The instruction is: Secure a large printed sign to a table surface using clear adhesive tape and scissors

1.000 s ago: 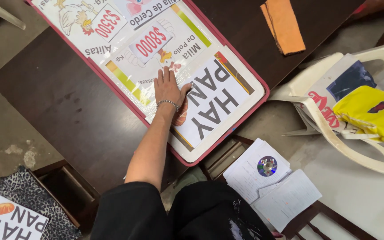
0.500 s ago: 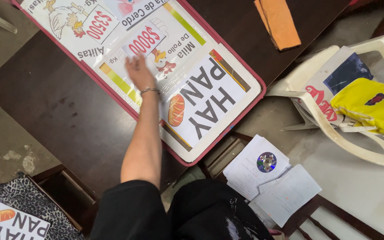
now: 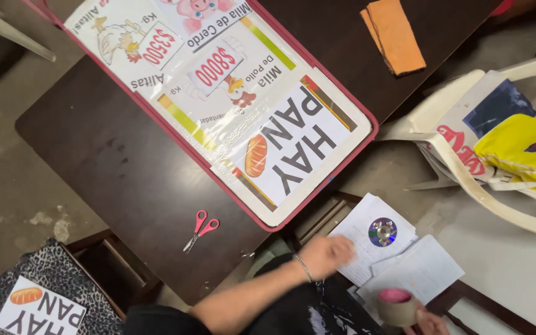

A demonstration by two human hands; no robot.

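A roll of tape point(image 3: 396, 306), brownish with a pink inner ring, sits at the bottom edge of the view, and the right hand point(image 3: 426, 322) holds it from below with the fingers closed around its lower side; only a small part of this hand is visible. The left hand point(image 3: 327, 254) reaches across the body and rests on the near edge of a stack of white paper sheets point(image 3: 404, 263), just beside the roll; the hand is blurred, so I cannot tell if its fingers are closed on a sheet or only lie flat on it. A thin bracelet goes around the left wrist. On top of the sheets lies a shiny disc point(image 3: 382, 231). The sheets lie on a low wooden surface between the person's dark clothing and a dark brown table point(image 3: 106, 161). On the table, near its front edge, lie small scissors point(image 3: 201, 230) with red handles, closed and well apart from both hands. Further back on the table lies a large white board with a red frame point(image 3: 230, 105), covered with printed signs showing a bread, a chicken and a pig. An orange cloth point(image 3: 395, 34) lies at the far side of the table. At the right stands a white plastic chair point(image 3: 497, 180) with a yellow bag point(image 3: 519, 152) on it.
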